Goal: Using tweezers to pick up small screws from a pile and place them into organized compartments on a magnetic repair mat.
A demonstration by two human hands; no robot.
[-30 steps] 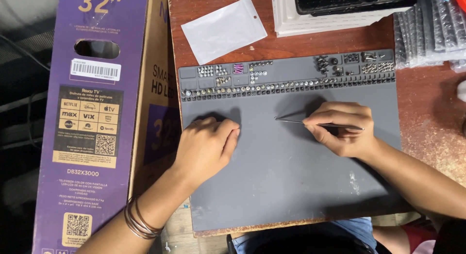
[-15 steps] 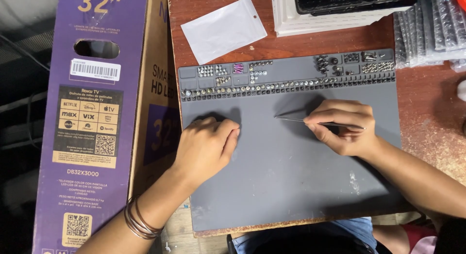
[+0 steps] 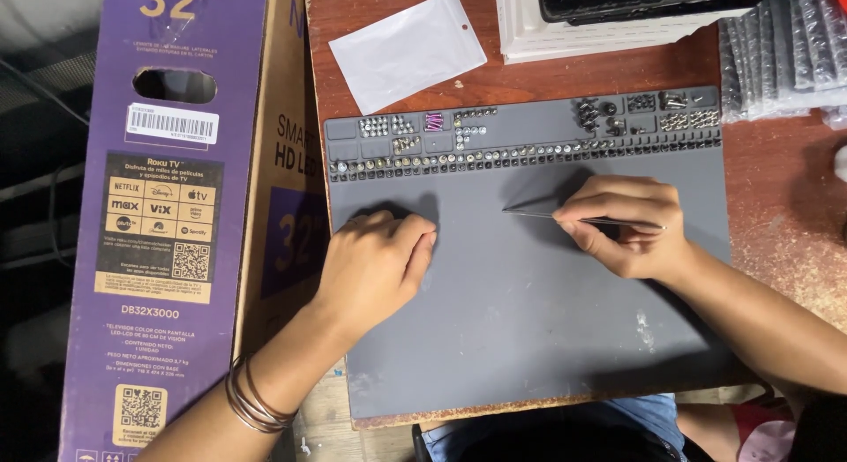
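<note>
Our right hand [image 3: 631, 225] pinches the tweezers [image 3: 565, 217] flat over the grey mat [image 3: 529, 338], long axis left-right with the tip pointing left toward our left hand [image 3: 379, 259], which rests loosely curled and holding nothing, just beside the tip.

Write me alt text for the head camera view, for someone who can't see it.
Seen from above, the right hand holds thin metal tweezers over a grey work mat, while the left hand rests flat on it. Small screws fill the mat's top compartments.
</note>
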